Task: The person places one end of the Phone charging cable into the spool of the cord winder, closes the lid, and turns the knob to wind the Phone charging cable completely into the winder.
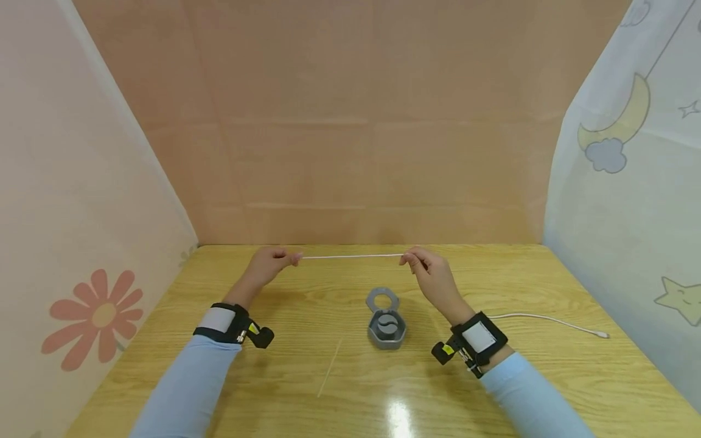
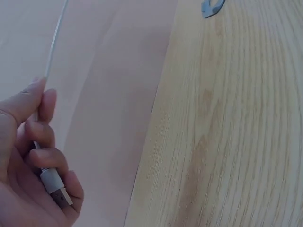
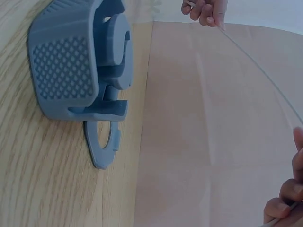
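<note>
A thin white cable (image 1: 353, 256) is stretched taut in the air between both hands, above the wooden table (image 1: 306, 316). My left hand (image 1: 272, 261) pinches its left end; in the left wrist view the cable's USB plug (image 2: 57, 189) lies in the curled fingers (image 2: 45, 137). My right hand (image 1: 424, 266) pinches the cable further along, and the rest trails over the table to a small connector (image 1: 602, 334) at the right. A grey octagonal cable case (image 1: 386, 328) with its ring lid (image 1: 382, 299) flipped open sits on the table below the hands, large in the right wrist view (image 3: 75, 71).
Cardboard forms the back wall (image 1: 350, 121). A pale curtain with a flower (image 1: 95, 316) hangs at the left and one with a moon and stars (image 1: 619, 121) at the right. A thin pale line (image 1: 330, 367) shows on the table near the front.
</note>
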